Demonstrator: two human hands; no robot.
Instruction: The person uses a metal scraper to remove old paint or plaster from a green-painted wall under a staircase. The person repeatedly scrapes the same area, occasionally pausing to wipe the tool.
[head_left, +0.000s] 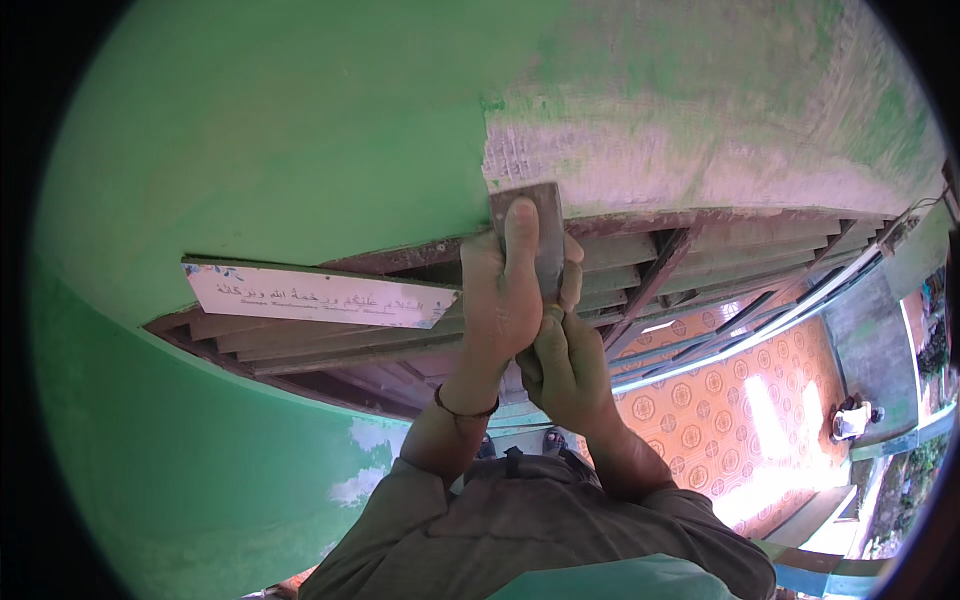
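Both my hands are raised to the wall on one scraper [549, 235], a flat, wide grey metal blade. My left hand [497, 305] is closed around the blade, thumb pressed along its face and fingers behind it. Just below, my right hand [572, 370] wraps the handle, which is mostly hidden by the fingers. The blade's top edge lies at the lower border of a pale scraped patch [590, 150], where it meets the green painted wall [330, 150]. A ragged paint edge runs upward from there.
Below the blade runs a brown wooden louvred vent frame [650, 270]. A white sign board [310, 297] leans on it at left. Far below lies an orange patterned tile floor [690, 420], with a person [852, 418] low at the far right. My feet stand on a narrow surface.
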